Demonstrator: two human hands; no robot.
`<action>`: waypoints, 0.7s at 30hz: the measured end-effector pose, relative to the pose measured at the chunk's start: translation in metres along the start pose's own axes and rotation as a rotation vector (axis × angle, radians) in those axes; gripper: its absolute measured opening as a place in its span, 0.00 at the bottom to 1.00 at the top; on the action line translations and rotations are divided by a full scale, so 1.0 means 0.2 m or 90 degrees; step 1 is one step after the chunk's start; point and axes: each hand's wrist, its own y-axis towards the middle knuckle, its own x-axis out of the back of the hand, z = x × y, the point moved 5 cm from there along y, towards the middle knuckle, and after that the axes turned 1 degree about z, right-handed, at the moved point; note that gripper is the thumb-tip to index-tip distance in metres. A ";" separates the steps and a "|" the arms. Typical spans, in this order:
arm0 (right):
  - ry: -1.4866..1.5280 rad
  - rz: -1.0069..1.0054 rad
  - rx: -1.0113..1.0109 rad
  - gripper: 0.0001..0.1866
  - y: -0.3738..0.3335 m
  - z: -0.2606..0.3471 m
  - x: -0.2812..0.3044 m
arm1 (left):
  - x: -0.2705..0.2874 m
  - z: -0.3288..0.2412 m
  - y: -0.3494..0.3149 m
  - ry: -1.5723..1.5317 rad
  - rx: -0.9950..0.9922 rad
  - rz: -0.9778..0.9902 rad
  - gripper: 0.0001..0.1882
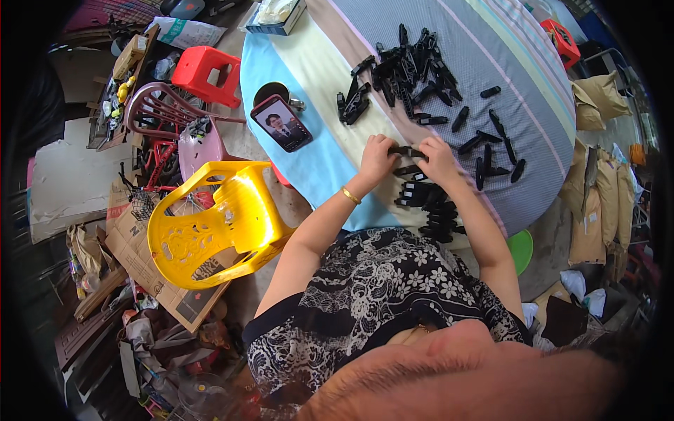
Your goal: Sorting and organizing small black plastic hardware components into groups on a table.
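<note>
a: in the head view, what do the two hands have now?

b: the left hand [378, 158] and the right hand [437, 163] are both closed, each one pinching an end of the same dark piece [407, 151]. this piece is between them, at the cloth-covered surface [540, 154], in front of the body. if it touches there or is lifted, i cannot tell.

a: what could go wrong with it?

b: it is slim, so, in my judgement, if one hand pushes more than the other, it may twist or slip out. with too much bending it might also crack (how strong the material is, i do not know).

a: and the things around?

b: nearer to the body is a group of black pieces [437, 214], close to the edge. the right forearm [481, 217] or the patterned shirt [414, 274] could brush them, and some could drop. beyond the hands is a loose heap [421, 67] of similar pieces; they lie across one another, so pulling one may drag others.

a: is the phone [282, 124] safe?

b: it is tilted, left of the hands. a wide swing of the left hand could, i think, knock it over.
</note>
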 end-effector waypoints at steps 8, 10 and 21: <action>-0.111 0.051 0.032 0.09 0.04 -0.02 0.03 | -0.02 0.01 0.01 0.008 0.002 0.015 0.10; -0.158 0.085 0.038 0.08 0.05 -0.03 0.04 | -0.02 0.02 0.01 0.006 0.011 0.020 0.09; -0.185 0.094 0.139 0.02 0.08 0.06 -0.10 | -0.03 0.01 0.04 -0.039 -0.042 0.036 0.10</action>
